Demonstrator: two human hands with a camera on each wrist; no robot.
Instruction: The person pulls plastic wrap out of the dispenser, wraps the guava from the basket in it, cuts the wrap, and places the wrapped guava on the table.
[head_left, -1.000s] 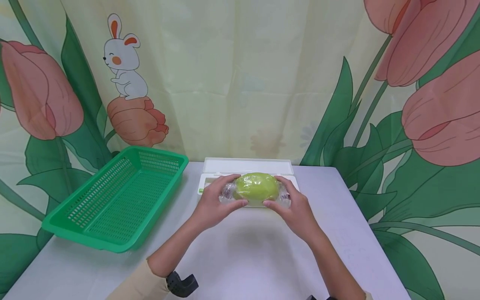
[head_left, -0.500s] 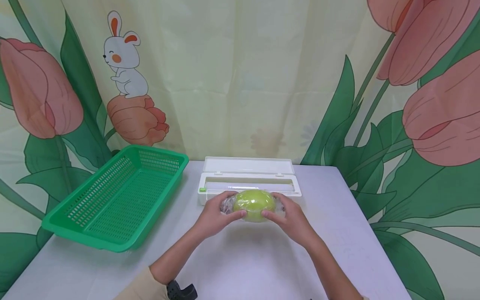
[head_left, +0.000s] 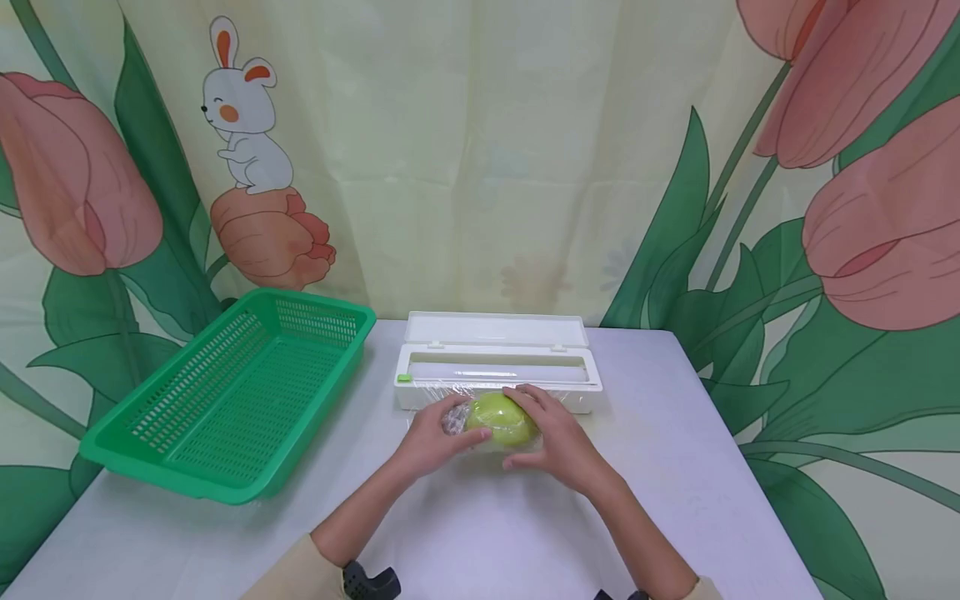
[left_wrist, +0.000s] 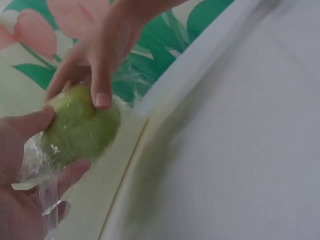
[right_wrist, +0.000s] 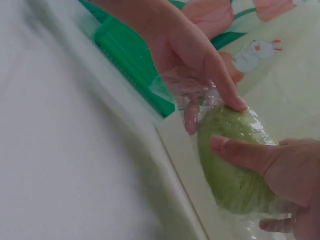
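Note:
A smooth green oval fruit (head_left: 501,419) wrapped in clear cling film is held just in front of the white cling film box (head_left: 498,398). My left hand (head_left: 431,437) grips its left end, where the film (head_left: 455,417) is bunched up. From the right, my right hand (head_left: 558,442) curves round the fruit, fingers over the top and thumb low on the near side. In the right wrist view the right thumb (right_wrist: 240,152) lies across the green fruit (right_wrist: 232,187). A sheet of film spreads from the box's front edge towards the fruit.
The box's white lid (head_left: 497,330) stands raised at the back, with the film roll (head_left: 498,372) inside and a small green slider (head_left: 405,377) at its left. A green mesh basket (head_left: 322,433) sits on the left of the white table (head_left: 675,500). A printed curtain (head_left: 480,167) hangs behind.
Both hands have brought the fruit from over the box towards the table's near side, uncovering the roll. The right hand has shifted, its fingers now over the fruit's top and its thumb lower.

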